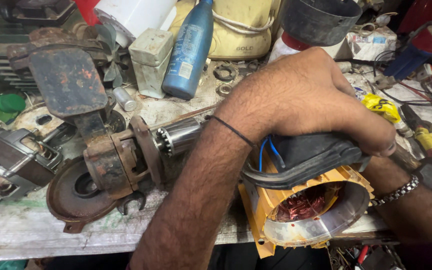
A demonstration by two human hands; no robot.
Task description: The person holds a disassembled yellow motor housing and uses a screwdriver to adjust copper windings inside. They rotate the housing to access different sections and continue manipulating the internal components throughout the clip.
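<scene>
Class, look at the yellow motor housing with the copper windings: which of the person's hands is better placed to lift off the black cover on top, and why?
Probably the left hand: it already grips the black cover atop the yellow motor housing. The right hand is hidden behind the housing; only its wrist with a metal bracelet shows.

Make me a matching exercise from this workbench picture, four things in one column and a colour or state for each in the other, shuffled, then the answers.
Things:
1. bottle
2. motor housing
3. bracket
4. left hand

Colours or states:
A. rusty brown
B. yellow, copper windings showing inside
C. resting on a black cover
D. blue, leaning upright at the back

Pairs: 1-D, 2-B, 3-A, 4-C
</scene>
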